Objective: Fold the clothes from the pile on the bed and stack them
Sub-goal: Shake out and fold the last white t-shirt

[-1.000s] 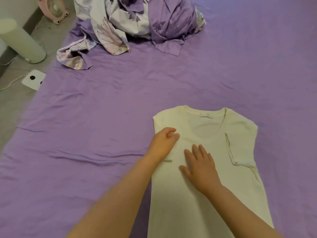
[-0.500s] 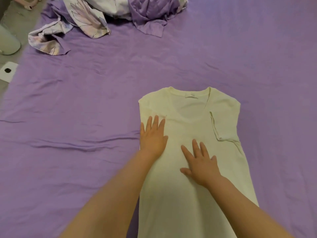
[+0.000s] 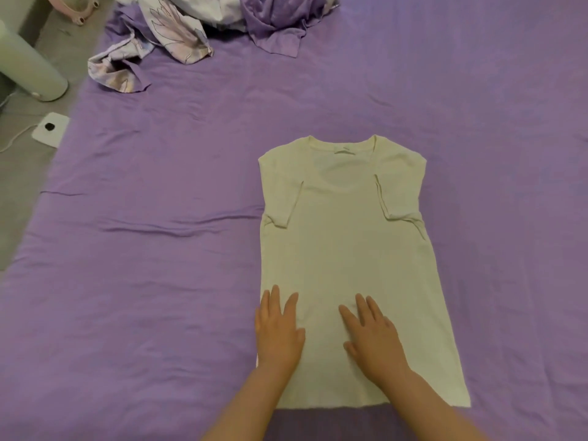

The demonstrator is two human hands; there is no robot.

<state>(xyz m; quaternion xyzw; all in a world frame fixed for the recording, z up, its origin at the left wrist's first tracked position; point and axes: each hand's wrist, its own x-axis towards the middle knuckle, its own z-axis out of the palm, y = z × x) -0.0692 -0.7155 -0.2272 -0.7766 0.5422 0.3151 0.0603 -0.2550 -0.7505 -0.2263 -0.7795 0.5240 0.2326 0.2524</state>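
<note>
The pale cream short-sleeved cotton T-shirt (image 3: 350, 249) lies flat, front up, on the purple-sheeted bed (image 3: 143, 281), both sleeves folded inward over the chest. It looks light, soft and limp, likely to wrinkle or slide on the sheet, so it is best taken by the hem corners or the shoulders and lifted evenly. The left hand (image 3: 278, 332) and right hand (image 3: 370, 335) press flat on the lower body of the shirt, fingers straight, set apart, gripping nothing. The heap of lilac and floral-print unfolded clothes (image 3: 206, 33) waits at the far edge. Compared with half a second ago, both hands have slid down from chest level toward the hem, smoothing the cloth.
</note>
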